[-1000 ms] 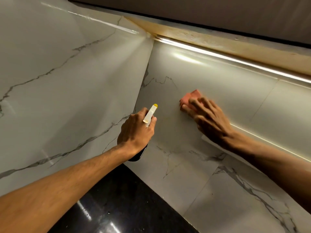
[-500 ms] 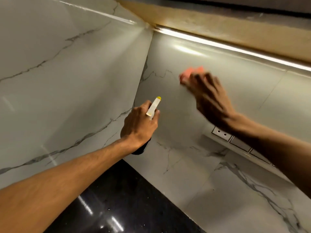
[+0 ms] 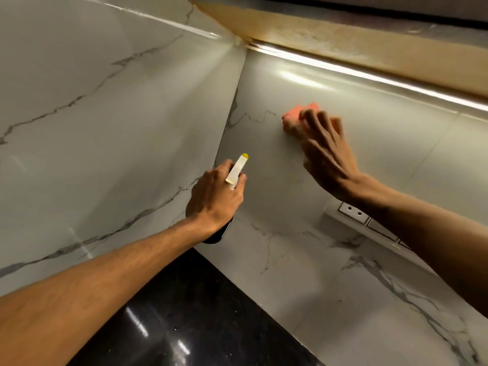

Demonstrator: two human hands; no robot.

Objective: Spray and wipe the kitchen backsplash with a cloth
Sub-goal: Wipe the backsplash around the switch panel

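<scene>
Backsplash in pale veined marble, two panels meeting at a corner above the black desk. Spray bottle clamped in the curled left hand, white nozzle with yellow tip aimed at the right panel, dark body mostly hidden under the palm; contents impossible to tell. Orange cloth pressed to the right panel, high up near the corner, under the right hand, fingers straight and spread. Light strip along the top edge just above; socket plate lower right, bare tile between.

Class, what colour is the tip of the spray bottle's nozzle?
Yellow; the nozzle tip of the spray bottle shows best in the head view.
</scene>
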